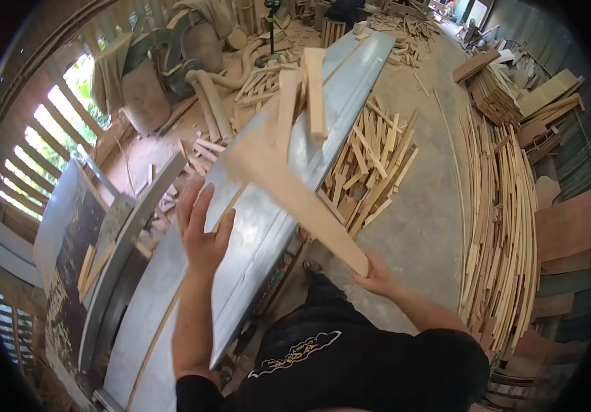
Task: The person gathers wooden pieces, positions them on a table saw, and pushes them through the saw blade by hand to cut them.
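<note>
Workshop floor (412,226): bare concrete, littered. A long run of thin curved wood strips (502,233) lies along the right side, stacked flat boards (495,93) beyond them at far right. Judged: sorted by shape, kept clear of the walking lane.

Desk (254,240): long grey metal saw bench running from near left to far centre, surface mostly bare near the person. Two light wooden planks (302,96) rest on its far part, lengthwise along the bench. A heap of short offcuts (371,165) lies on the floor just right of the bench, likely dropped off that edge.

Plank in hand (295,199): pale board, blurred by motion, slanting from near right up to far left across the bench, above its surface. Its far end is over the bench; its near end is at the person's right side, off the bench edge. Whether it touches the bench cannot be told through the blur.

Right hand (378,278): grip closed around the near end of the plank, fingers wrapped under it, carrying its weight from the end. Judged: held at the end so the full length can swing over the bench.

Left hand (203,230): grip open, fingers spread and extended, palm toward the bench, holding nothing. It sits just left of the plank's middle, close to it; contact unclear. Judged: placed to steady or receive the board.
</note>
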The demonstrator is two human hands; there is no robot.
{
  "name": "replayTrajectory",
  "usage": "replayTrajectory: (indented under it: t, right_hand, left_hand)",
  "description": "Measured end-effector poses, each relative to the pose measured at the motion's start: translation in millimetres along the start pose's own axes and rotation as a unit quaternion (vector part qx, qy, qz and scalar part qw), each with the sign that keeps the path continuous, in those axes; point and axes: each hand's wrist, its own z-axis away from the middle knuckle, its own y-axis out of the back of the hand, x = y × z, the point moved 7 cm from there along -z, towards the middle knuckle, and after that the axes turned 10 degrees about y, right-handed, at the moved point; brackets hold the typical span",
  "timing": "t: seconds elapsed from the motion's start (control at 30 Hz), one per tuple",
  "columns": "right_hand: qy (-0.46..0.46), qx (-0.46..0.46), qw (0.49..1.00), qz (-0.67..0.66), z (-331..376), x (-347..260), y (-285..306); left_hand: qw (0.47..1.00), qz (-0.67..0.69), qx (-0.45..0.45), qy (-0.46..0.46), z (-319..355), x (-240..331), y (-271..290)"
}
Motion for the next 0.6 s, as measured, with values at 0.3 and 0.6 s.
replayTrajectory:
  t: [0.3,0.6]
  right_hand:
    - [-0.190,0.167,0.963,0.096,-179.1,192.7,81.2]
    - [-0.288,0.173,0.940,0.053,-405.0,325.7,116.0]
  left_hand:
    - [0.864,-0.167,-0.093,0.465,146.0,-123.8,-212.5]
    - [0.857,-0.271,-0.111,0.423,147.9,-96.5,-207.6]
